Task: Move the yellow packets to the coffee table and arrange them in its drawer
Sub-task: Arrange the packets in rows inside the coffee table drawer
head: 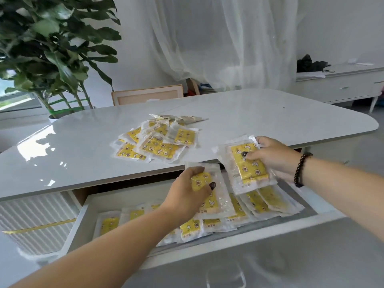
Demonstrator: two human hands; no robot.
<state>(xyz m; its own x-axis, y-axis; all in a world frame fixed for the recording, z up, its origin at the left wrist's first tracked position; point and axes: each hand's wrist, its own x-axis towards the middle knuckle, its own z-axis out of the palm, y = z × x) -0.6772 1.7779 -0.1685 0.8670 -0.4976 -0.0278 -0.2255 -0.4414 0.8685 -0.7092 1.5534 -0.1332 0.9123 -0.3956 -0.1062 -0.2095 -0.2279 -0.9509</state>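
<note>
The left hand (187, 196) grips one yellow clear-edged plastic packet (209, 196) above the open white drawer (228, 244). Just beside it, the right hand (272, 156) clasps a stack of such packets (247, 165).

Drawer (116, 199) open above; packets (190, 226) cover its floor; loose pile (158, 142) crowds tabletop (72, 146).

- Glossy white bench (270, 113), its drawer (324, 215) pulled open.
- Loose heap of yellow packets (158, 142) on the benchtop (a few pale ones behind).
- Rows of packets (192, 228) lying in the drawer.
</note>
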